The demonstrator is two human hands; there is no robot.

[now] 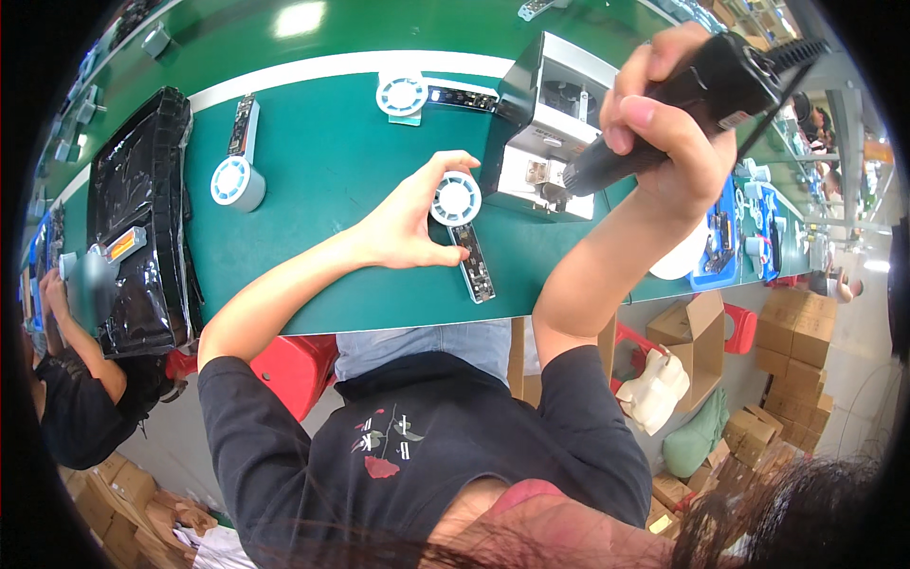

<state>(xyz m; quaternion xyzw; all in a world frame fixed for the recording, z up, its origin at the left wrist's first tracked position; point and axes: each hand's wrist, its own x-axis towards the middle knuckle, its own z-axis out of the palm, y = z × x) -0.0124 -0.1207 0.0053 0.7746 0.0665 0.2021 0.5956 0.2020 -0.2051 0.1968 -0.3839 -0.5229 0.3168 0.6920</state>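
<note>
My left hand (403, 223) is closed around a small white fan-like unit (456, 197), which has a round vented head and a straight handle with a bare circuit board (472, 261). The unit lies over the green table with its handle toward me. Up at the right, my right hand (678, 142) grips a black electric screwdriver (730, 85) with a cord. Its tip points down and left, at the front of a box-shaped screw feeder (545, 123). Whether the tip touches the feeder or carries a screw is too small to tell.
Similar units (237, 185) (402, 97) lie left and behind the feeder. A black plastic-covered tray (142, 209) stands at left, beside another person's arm (90, 351). A blue bin (713, 261) of parts sits at right. Cardboard boxes (796, 327) and a red stool (294, 375) are below.
</note>
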